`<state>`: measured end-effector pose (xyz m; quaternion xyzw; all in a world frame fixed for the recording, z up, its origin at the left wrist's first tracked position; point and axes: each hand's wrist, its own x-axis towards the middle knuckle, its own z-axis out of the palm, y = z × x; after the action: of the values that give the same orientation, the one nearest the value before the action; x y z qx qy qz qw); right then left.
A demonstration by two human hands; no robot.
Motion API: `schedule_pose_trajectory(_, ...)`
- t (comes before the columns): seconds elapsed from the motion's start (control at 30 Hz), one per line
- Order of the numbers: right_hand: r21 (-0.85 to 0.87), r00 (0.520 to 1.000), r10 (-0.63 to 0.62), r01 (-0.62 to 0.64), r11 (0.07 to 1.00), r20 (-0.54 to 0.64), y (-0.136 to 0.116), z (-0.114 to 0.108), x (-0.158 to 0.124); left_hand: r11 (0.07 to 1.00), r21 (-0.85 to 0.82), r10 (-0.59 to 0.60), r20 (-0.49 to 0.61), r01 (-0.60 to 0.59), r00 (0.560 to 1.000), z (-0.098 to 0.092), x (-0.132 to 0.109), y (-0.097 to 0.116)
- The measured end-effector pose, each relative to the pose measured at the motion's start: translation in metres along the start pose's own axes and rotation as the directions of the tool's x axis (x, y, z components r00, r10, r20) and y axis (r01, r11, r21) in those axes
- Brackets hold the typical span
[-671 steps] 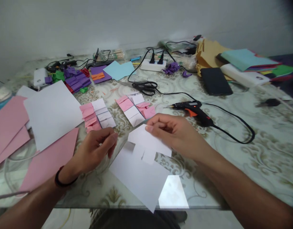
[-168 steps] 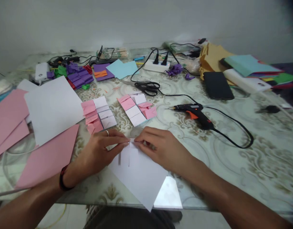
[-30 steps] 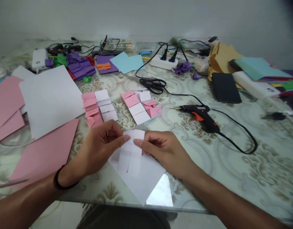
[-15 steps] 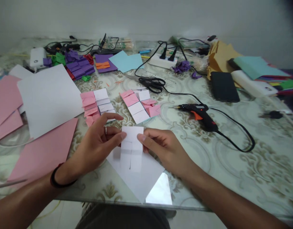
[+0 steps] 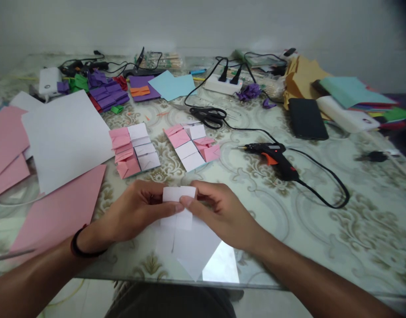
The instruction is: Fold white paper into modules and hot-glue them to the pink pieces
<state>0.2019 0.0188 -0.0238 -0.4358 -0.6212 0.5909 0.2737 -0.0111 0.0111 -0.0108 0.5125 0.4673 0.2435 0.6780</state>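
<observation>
Between both hands is a small piece of folded white paper [image 5: 177, 217], creased across and slit down its lower middle. My left hand [image 5: 133, 212] pinches its left side, thumb lying across the front. From the right, my right hand [image 5: 219, 210] grips it with the thumb pressed on the front near the left thumb. The fingers behind the paper are mostly hidden. Beneath it a larger white sheet [image 5: 198, 251] lies on the table. Just beyond my hands are two pink-and-white folded paper panels, a left panel [image 5: 146, 152] and a right panel [image 5: 189, 155].
A glue gun [image 5: 272, 152] with an orange trigger lies to the right, its cord looping. Black-handled scissors [image 5: 209, 117] lie behind the panels. Further right is a black phone-like slab [image 5: 307, 118]. On the left are a white sheet [image 5: 67, 137] and pink paper [image 5: 64, 212].
My hands have drawn closer together, with the thumbs now nearly meeting on the folded paper. My left index finger, raised before, has come down behind it. The view has shifted slightly.
</observation>
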Motion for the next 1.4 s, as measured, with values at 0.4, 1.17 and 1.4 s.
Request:
schedule_pose_trajectory(0.4,0.003,0.997,-0.015,0.015,1.000,-0.072,0.000,-0.008,0.005,0.983,0.166,0.088,-0.071,-0.075,0.994,-0.005,0.003,-0.002)
schedule_pose_trajectory(1.17,-0.421,0.916,-0.395,0.331,0.845,-0.074,0.002,0.003,-0.002,0.997,-0.059,0.039,-0.218,-0.053,0.975,-0.001,0.006,-0.012)
schedule_pose_trajectory(1.4,-0.440,0.917,-0.398,0.349,0.827,-0.021,-0.001,-0.001,0.001,0.988,-0.130,0.050,-0.263,-0.086,0.963,-0.003,0.008,-0.017)
